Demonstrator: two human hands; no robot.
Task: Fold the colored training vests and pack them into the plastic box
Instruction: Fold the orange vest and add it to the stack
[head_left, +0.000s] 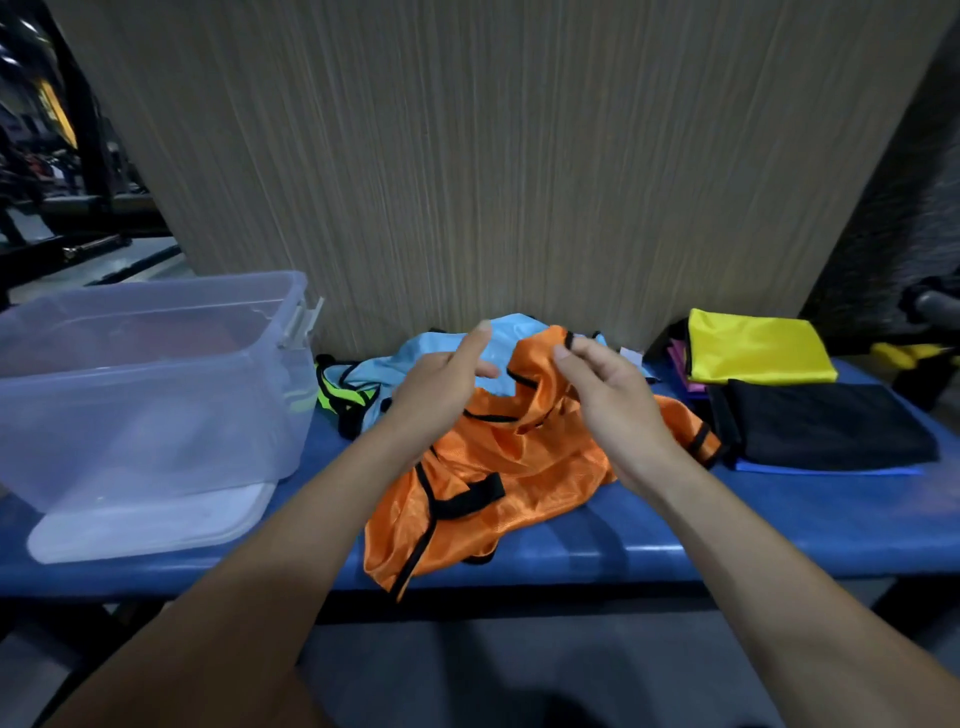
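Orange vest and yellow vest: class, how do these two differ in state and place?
The orange vest lies crumpled and unfolded mid-bench, its top pinched by the right hand; the yellow vest lies folded flat at the right, untouched. Black trim shows on the orange one, none on the yellow. Both lie on the blue bench, outside the plastic box.

Blue bench (727, 535) against wood-grain wall panel (519, 156); dark gym equipment (78, 156) far left.

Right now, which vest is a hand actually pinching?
The orange vest: the right hand pinches its black-trimmed edge. The light blue vest lies loose behind it; the left hand is open.
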